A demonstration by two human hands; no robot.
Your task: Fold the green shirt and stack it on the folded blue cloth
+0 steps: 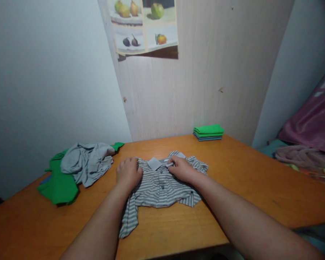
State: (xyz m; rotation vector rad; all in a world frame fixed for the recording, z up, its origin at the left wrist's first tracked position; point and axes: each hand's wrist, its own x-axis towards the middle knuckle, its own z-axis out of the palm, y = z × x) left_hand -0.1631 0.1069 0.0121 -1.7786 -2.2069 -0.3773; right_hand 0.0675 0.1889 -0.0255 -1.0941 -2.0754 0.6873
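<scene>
A grey-and-white striped shirt (151, 187) lies front up on the table, its pale grey collar (154, 164) toward the wall and two dark buttons showing down the middle. My left hand (129, 174) rests on the shirt's left shoulder, with fingers curled over the cloth; the fingertips are partly hidden. At the collar, my right hand (180, 168) pinches the right collar edge between thumb and fingers. The left sleeve hangs down toward the table's near edge, while the right sleeve is bunched beside my right wrist.
On the left of the wooden table (246, 187) lies a loose heap with a grey garment (89, 162) over a green garment (61, 184). A neat stack of folded green and blue-grey cloths (208, 132) stands at the back, near the wall. Purple fabric (311, 115) lies beyond the right edge.
</scene>
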